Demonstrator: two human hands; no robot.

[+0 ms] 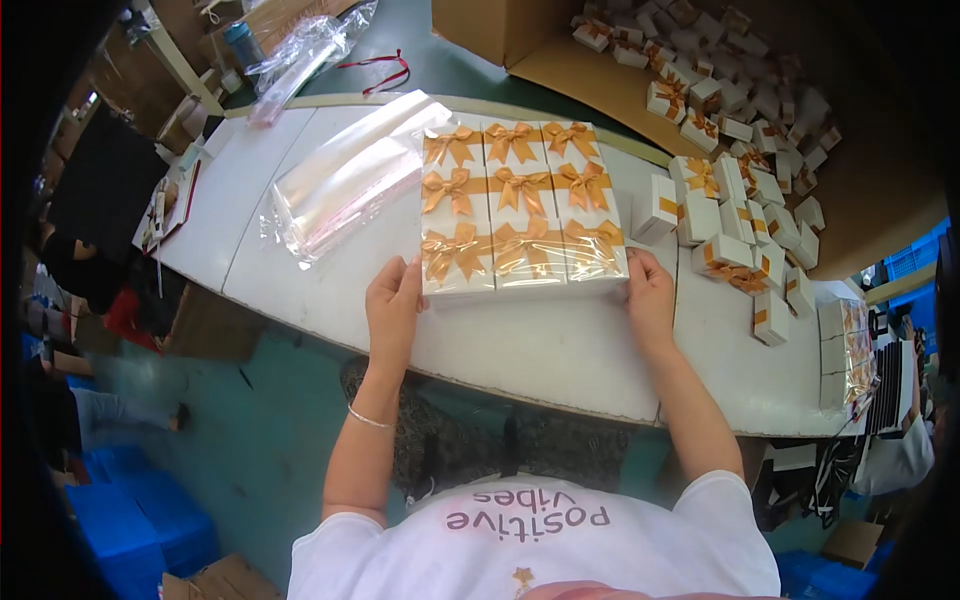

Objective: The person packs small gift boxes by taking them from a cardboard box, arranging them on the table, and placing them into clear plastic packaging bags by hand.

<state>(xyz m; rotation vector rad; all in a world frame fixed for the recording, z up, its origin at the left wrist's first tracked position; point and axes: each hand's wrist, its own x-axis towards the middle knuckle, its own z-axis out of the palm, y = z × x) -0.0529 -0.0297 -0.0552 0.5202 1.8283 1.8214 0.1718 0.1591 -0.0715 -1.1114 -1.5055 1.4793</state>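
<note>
A block of small white gift boxes (521,205) with gold ribbon bows sits on the white table in front of me, set in rows. Shiny clear plastic film covers at least its near row. My left hand (393,300) is closed at the near left corner of the block, fingers pinched against its edge. At the near right corner, my right hand (650,290) grips in the same way. Whether the fingertips hold the film or the boxes themselves is hard to see. Flat clear plastic bags (350,180) lie in a stack left of the block.
Loose gift boxes (725,225) are heaped to the right, by a large open carton (545,95) holding many more. A wrapped pack of boxes (845,350) stands at the table's right end. Crumpled plastic (300,70) and a red ribbon (385,75) lie beyond the far edge.
</note>
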